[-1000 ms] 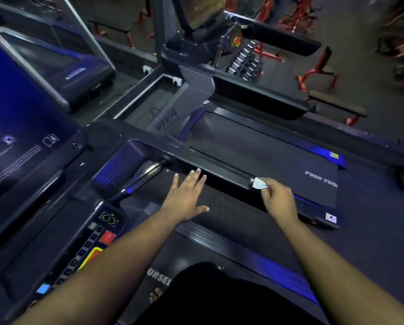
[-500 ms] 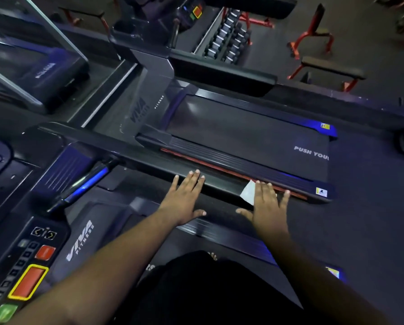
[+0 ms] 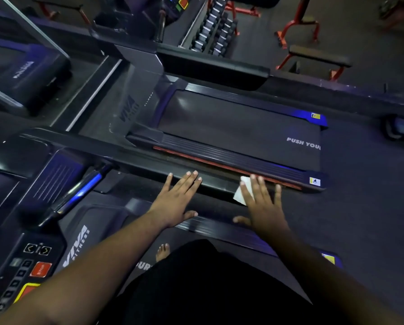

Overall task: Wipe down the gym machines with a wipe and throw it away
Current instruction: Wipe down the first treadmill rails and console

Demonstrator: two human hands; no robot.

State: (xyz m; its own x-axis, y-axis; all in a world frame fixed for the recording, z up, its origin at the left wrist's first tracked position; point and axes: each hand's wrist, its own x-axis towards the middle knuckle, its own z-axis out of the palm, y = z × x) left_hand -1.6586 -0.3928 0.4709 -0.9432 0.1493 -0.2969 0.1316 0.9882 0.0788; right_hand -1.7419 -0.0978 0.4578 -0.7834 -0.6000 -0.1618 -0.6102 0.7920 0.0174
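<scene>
Since the earlier frame, the right hand (image 3: 260, 202) had flattened, fingers spread, pressing the white wipe (image 3: 243, 192) onto the treadmill's side handrail (image 3: 130, 158) at about 1 o'clock, likely so its whole face scrubbed the rail. At 12 o'clock the left hand (image 3: 176, 202) lay flat, empty, seemingly for balance.

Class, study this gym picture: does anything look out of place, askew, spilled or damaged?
Nothing looks spilled or broken. One oddity: a bare foot shows on the treadmill belt, unusual in a gym. The right hand presses the white wipe flat on the handrail; the left hand is spread open beside it.
</scene>
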